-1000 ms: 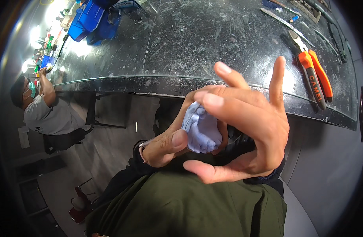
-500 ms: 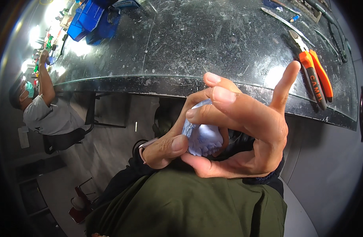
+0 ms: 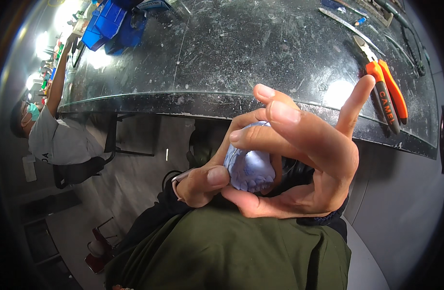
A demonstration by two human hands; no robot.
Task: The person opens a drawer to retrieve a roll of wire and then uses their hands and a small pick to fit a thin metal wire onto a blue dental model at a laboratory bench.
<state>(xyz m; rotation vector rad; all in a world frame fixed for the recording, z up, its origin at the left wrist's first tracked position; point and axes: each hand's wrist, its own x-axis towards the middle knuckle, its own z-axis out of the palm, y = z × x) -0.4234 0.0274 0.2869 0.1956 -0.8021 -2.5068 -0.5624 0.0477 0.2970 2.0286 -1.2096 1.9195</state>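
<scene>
A pale lavender-blue dental cast (image 3: 251,169) with moulded teeth sits between my two hands in front of the bench edge. My left hand (image 3: 200,186) grips it from the left, thumb at its side and fingers curled behind it, partly hidden. My right hand (image 3: 318,159) also holds it, thumb at its lower edge and a curled finger across its top, while the little finger sticks up. Orange-and-black cutting pliers (image 3: 379,87) lie on the bench beyond my right hand.
The black scuffed bench (image 3: 241,53) has blue plastic bins (image 3: 101,26) at back left and a long metal file (image 3: 350,31) with other tools at right. A seated, masked person (image 3: 67,137) reaches up at the far left. A red stool (image 3: 96,261) stands lower left.
My right thumb has moved up against the cast, and my right fingers have shifted over it. The cast shows more of its flat inner face. The other person's arm has risen.
</scene>
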